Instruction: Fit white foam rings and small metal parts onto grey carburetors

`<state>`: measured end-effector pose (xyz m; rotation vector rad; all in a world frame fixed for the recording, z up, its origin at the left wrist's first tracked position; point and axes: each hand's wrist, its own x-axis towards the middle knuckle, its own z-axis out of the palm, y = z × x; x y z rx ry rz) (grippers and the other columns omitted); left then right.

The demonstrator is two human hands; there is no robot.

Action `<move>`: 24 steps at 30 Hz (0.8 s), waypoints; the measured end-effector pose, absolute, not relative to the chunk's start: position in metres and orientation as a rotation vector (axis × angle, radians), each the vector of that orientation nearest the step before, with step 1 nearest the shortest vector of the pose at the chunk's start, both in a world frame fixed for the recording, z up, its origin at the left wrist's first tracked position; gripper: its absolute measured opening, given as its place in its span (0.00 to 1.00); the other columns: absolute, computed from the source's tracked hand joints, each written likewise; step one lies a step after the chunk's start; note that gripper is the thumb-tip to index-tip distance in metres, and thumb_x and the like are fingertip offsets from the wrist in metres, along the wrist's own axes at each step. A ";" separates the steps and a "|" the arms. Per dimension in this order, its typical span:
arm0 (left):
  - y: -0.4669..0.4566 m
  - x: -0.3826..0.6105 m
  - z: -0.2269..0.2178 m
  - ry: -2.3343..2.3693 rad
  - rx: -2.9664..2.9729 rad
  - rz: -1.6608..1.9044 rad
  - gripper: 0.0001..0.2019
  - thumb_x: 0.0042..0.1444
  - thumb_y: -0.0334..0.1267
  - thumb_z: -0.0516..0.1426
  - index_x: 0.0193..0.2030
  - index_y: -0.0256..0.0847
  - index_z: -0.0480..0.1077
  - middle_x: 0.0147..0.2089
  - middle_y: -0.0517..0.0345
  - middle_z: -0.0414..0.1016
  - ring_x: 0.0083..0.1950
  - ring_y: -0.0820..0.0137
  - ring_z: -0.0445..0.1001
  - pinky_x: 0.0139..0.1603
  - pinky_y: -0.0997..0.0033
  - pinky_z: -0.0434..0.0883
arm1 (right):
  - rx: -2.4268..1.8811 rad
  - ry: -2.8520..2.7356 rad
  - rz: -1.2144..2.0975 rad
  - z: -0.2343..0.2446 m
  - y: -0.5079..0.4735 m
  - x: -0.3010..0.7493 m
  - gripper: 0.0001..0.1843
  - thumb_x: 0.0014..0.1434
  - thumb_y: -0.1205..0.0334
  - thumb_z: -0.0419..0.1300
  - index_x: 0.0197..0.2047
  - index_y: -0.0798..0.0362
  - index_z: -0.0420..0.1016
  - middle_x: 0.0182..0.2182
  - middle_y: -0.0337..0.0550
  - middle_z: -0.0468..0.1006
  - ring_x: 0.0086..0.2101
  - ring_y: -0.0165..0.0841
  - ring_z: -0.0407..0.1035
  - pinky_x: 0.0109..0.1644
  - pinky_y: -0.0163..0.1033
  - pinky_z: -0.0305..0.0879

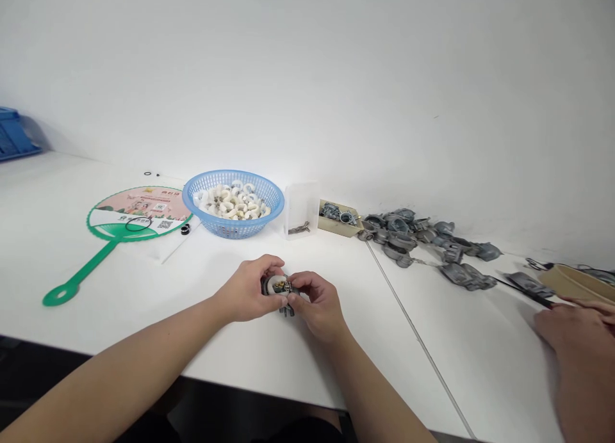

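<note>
Between my hands is a small grey metal carburetor body (pixel 287 310), with a white ring-shaped float (pixel 273 283) and brass-coloured parts showing on its upper side. My left hand (pixel 250 290) grips it from the left, its thumb lying along the near edge of the white float. From the right, my right hand (pixel 321 305) pinches at the body's edge with thumb and fingertips. Whether those fingertips also hold a smaller part cannot be made out. Both hands are low over the white table (pixel 225 353).
A blue basket (pixel 230 228) of white floats stands behind my hands, beside a clear box (pixel 301 209) and a tan tray (pixel 339 225) of metal parts. Several carburetor bodies (pixel 398 241) lie right. A green fan (pixel 93 264) lies left. Another person's hand (pixel 571 331) holds a dark tool.
</note>
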<state>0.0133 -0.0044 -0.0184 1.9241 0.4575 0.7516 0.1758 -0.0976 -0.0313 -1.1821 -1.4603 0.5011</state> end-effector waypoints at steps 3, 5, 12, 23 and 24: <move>-0.004 0.013 -0.020 0.456 1.877 0.725 0.26 0.44 0.40 0.63 0.51 0.41 0.62 0.42 0.53 0.74 0.36 0.68 0.72 0.31 0.70 0.70 | -1.256 -1.371 0.590 -0.027 -0.098 0.173 0.10 0.50 0.54 0.65 0.33 0.48 0.70 0.31 0.43 0.75 0.32 0.36 0.71 0.34 0.44 0.69; -0.003 0.013 -0.020 0.452 1.856 0.712 0.27 0.43 0.40 0.63 0.51 0.41 0.62 0.43 0.53 0.74 0.36 0.68 0.72 0.31 0.71 0.69 | -1.264 -1.362 0.625 -0.026 -0.098 0.173 0.11 0.50 0.55 0.65 0.34 0.50 0.70 0.31 0.42 0.74 0.32 0.35 0.69 0.36 0.43 0.69; -0.003 0.014 -0.020 0.475 1.829 0.686 0.28 0.43 0.39 0.64 0.52 0.42 0.61 0.44 0.53 0.73 0.36 0.69 0.72 0.29 0.72 0.70 | -1.315 -1.304 0.640 -0.028 -0.098 0.174 0.13 0.49 0.55 0.65 0.37 0.49 0.70 0.33 0.42 0.75 0.34 0.36 0.70 0.40 0.45 0.68; -0.003 0.015 -0.020 0.440 1.806 0.674 0.27 0.43 0.38 0.63 0.52 0.41 0.61 0.44 0.53 0.73 0.35 0.70 0.71 0.26 0.74 0.69 | -1.283 -1.324 0.619 -0.031 -0.098 0.177 0.22 0.50 0.54 0.65 0.47 0.46 0.66 0.36 0.42 0.74 0.35 0.35 0.70 0.39 0.44 0.67; -0.003 0.015 -0.021 0.434 1.803 0.675 0.27 0.43 0.38 0.63 0.52 0.41 0.61 0.44 0.53 0.73 0.34 0.70 0.71 0.26 0.74 0.69 | -1.272 -1.327 0.625 -0.031 -0.098 0.176 0.22 0.50 0.54 0.65 0.48 0.46 0.66 0.36 0.42 0.74 0.35 0.35 0.70 0.39 0.44 0.67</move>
